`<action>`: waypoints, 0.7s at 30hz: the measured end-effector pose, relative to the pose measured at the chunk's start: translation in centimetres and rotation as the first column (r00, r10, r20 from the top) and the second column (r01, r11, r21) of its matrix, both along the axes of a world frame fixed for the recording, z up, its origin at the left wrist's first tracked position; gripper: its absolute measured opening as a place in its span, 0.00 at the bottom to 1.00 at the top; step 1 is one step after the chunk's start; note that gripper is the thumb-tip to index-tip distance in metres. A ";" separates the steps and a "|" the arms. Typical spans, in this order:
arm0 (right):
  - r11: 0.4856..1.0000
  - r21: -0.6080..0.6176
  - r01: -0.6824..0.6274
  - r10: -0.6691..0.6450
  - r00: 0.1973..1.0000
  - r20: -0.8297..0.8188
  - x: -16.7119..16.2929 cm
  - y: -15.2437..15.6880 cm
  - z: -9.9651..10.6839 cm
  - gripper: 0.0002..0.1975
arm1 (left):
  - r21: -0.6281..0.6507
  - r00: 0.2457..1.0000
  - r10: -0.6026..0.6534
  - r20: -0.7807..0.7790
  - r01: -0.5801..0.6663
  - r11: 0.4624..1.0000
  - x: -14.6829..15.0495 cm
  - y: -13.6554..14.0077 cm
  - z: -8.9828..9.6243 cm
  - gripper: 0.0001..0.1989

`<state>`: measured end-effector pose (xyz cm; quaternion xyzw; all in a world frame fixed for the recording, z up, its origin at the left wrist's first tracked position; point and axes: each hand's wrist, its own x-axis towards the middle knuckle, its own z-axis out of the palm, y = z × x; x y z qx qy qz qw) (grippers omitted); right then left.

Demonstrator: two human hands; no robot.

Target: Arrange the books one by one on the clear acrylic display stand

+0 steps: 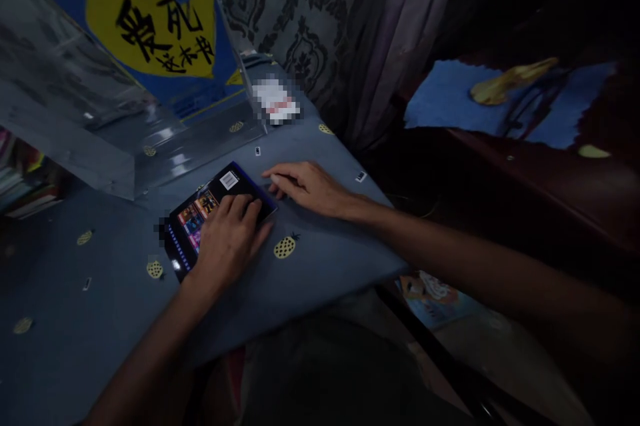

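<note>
A dark book (227, 185) lies on the table with its back cover up, showing a barcode and small coloured pictures. My left hand (227, 236) rests flat on that cover, fingers spread and hiding part of it. Just off the book's right edge, my right hand (305, 186) lies on the tablecloth with its index finger stretched toward the book. Nothing shows between the right hand's fingers, though some of them are curled underneath.
A clear plastic stand (200, 159) behind the book holds a blue sign with a yellow heart (150, 29). Beside it is a blurred white item (275, 101). Books (30, 179) are stacked at left. A blue cloth (445, 96) carries a yellowish object (500, 87) at right.
</note>
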<state>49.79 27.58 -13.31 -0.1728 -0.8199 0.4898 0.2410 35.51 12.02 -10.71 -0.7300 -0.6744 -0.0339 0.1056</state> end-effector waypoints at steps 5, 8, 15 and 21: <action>0.996 0.088 -0.009 0.007 1.000 0.020 0.2 -0.3 0.3 0.16 | 0.073 0.996 0.018 -0.093 -0.011 0.997 0.6 0.2 -0.6 0.14; 0.991 0.132 -0.004 0.000 1.000 0.031 0.3 -0.4 0.5 0.16 | 0.112 0.989 0.005 -0.149 0.012 0.994 0.7 0.3 -0.6 0.14; 0.986 0.169 -0.004 0.005 1.000 -0.005 0.4 -0.5 0.5 0.16 | 0.118 0.988 0.013 -0.152 0.005 0.993 1.0 0.2 -0.2 0.16; 0.988 0.149 -0.031 0.044 0.996 -0.080 0.4 -0.4 0.2 0.15 | 0.084 0.992 0.037 -0.118 -0.027 0.996 1.0 0.2 -0.1 0.16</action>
